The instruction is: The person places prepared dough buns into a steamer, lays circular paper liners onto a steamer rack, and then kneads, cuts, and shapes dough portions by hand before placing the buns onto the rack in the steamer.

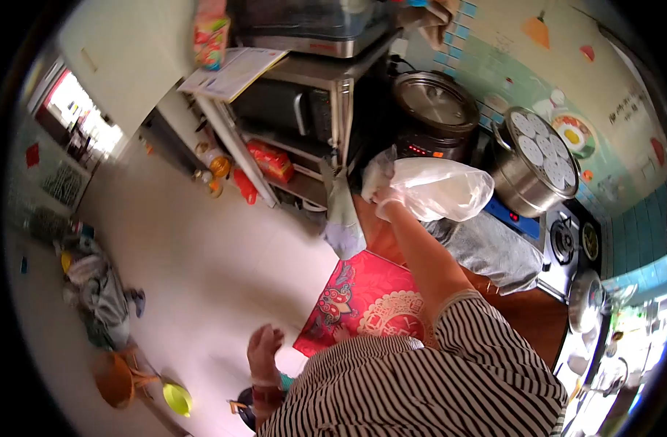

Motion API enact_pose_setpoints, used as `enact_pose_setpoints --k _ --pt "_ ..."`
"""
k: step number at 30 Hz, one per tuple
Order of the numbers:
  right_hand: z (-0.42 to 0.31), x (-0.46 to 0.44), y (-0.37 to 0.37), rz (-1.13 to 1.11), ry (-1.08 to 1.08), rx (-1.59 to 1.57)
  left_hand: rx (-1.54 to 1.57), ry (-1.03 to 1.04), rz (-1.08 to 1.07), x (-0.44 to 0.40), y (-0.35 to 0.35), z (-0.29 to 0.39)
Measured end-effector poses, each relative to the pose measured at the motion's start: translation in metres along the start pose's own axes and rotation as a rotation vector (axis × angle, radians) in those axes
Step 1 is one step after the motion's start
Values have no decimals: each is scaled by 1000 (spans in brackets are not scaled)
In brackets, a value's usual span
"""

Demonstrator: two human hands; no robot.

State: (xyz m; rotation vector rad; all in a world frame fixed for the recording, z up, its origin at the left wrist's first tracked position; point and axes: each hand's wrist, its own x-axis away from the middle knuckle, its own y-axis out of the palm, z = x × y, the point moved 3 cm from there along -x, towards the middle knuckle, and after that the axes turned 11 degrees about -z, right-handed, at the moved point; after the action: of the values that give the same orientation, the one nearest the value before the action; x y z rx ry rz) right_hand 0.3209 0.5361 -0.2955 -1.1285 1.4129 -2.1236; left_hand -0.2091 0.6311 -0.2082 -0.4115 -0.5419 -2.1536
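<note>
My right hand (386,199) reaches forward over the counter, its fingers closed on the gathered end of a translucent white plastic bag (446,188). What the bag holds, if anything, I cannot make out. Clear plastic, seemingly a thin glove, shows at this wrist. My left hand (263,354) hangs low at my left side above the floor, fingers loosely bent and nothing visible in them. Beneath the bag, a grey cloth or cover (490,251) drapes along the counter's front. An electric cooker (435,113) with a glass lid and lit display stands just behind the bag.
Right of the bag is a tall steel steamer pot (530,171) topped with perforated discs, near a gas burner (563,240). A metal rack (304,69) with a microwave stands ahead-left, a cloth (342,218) hanging from it. A red mat (362,302) lies on the floor.
</note>
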Motion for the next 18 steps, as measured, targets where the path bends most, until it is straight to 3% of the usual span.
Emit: enact_pose_setpoints --k 1,5,8,12,14,15,16,17,18 --pt "-4 -14 -2 2 -17 165 -10 -30 -8 3 2 -3" --pt "-27 -21 -16 -125 78 -9 -112 -199 -94 6 20 -7" --pt "-52 36 11 7 -30 -200 -182 -246 -222 -14 35 -11" --pt "-71 179 115 140 -228 -502 -480 -192 -552 -47 115 6" --pt "-61 268 203 -5 -220 -293 -534 -136 -585 -52 167 4" --pt "-56 318 245 -102 -172 -15 -570 -140 -625 -62 191 -5" --pt "-53 362 349 -6 38 -307 -607 -152 -701 -57 221 -12" --pt "-30 440 336 -273 347 -871 -608 -112 -852 -44 256 -18" --pt "-4 531 303 -364 817 -1328 -600 -83 -1010 -30 294 -33"
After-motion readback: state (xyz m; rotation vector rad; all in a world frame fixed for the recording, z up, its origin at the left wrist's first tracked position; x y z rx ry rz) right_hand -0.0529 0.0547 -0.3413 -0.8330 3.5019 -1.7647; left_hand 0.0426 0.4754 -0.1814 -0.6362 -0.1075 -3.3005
